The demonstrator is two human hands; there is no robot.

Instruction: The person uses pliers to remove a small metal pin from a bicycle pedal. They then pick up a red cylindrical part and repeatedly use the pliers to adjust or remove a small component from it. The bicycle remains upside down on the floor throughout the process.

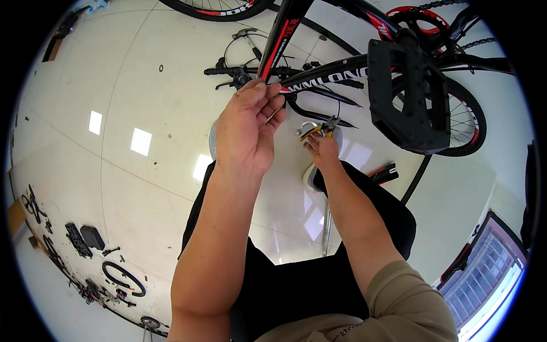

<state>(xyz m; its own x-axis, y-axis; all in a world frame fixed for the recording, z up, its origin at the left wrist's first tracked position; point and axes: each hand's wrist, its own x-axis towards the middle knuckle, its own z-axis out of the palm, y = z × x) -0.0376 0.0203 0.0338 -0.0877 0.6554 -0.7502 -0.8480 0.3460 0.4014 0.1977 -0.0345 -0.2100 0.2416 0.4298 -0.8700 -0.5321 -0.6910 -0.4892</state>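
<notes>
My left hand is raised at the front end of a black and red bicycle frame. Its fingers curl in towards the thumb, and they hide whatever is between them. Lower and to the right, my right hand is closed round pliers with yellow and black handles, their jaws pointing up and away from me. Behind my left fingers, a black handlebar with brake levers and cables lies on the floor. A black fork is partly hidden below the frame.
A large black pedal juts out close on the right, with a red chainring and a wheel behind it. Another tyre is at the top. Loose bicycle parts lie along the floor at lower left.
</notes>
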